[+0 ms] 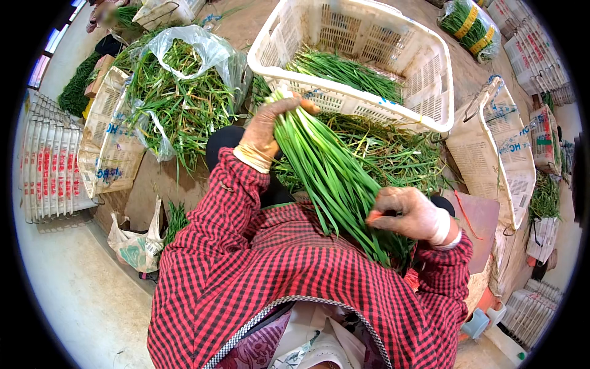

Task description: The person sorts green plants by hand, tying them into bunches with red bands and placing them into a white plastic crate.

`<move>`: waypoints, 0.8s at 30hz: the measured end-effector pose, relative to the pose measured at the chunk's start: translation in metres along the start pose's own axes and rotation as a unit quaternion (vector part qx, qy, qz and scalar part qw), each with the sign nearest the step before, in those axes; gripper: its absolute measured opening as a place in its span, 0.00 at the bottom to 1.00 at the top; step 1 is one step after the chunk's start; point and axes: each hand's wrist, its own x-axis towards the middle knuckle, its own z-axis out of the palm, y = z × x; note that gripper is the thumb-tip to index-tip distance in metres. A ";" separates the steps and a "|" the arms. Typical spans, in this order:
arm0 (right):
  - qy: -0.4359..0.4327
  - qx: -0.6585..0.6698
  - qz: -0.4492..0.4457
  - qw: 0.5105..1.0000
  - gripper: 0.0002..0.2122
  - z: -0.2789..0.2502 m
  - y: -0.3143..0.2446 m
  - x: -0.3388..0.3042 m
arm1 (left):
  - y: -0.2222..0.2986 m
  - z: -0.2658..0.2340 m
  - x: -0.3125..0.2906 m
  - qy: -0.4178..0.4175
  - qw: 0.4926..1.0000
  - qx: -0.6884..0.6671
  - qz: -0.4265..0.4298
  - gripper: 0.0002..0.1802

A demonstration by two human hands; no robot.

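Note:
A long bunch of green chives (329, 163) slants across my lap, pale stem ends at the upper left and leaf tips at the lower right. My left hand (270, 126), in a soiled thin glove, wraps round the stem end. Over the leafy lower part lies my right hand (409, 212), also gloved, with its fingers curled closed against the leaves. A small orange-red bit shows at its fingertips; whether that is a held thing cannot be made out. Beneath the bunch, a heap of loose chives and trimmings (399, 160) spreads before my knees.
Beyond the heap stands a white plastic crate (439, 74) with chives inside. To the left, a clear plastic bag (206, 46) overflows with trimmings. Woven sacks (104, 144) flank both sides. A red strip (468, 215) lies on a board at the right. Packed chives (468, 27) lie behind.

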 end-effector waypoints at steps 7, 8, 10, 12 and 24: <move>0.336 -0.167 -0.048 0.926 0.30 -0.023 -0.044 0.036 | 0.042 0.050 0.000 -0.007 0.988 0.127 0.086 0.14; 0.342 -0.191 -0.067 0.918 0.32 -0.024 -0.052 0.053 | 0.048 0.064 -0.002 -0.026 0.982 0.165 0.088 0.14; 0.340 -0.105 0.001 0.934 0.31 -0.024 -0.054 0.086 | 0.057 0.088 -0.006 -0.076 0.972 0.199 0.094 0.15; 0.283 0.004 -0.042 0.958 0.27 -0.038 -0.040 0.099 | 0.068 0.106 -0.013 -0.106 0.964 0.225 0.090 0.13; 0.257 0.180 -0.043 0.949 0.27 -0.054 -0.033 0.098 | 0.087 0.103 -0.002 -0.069 0.968 0.233 0.066 0.14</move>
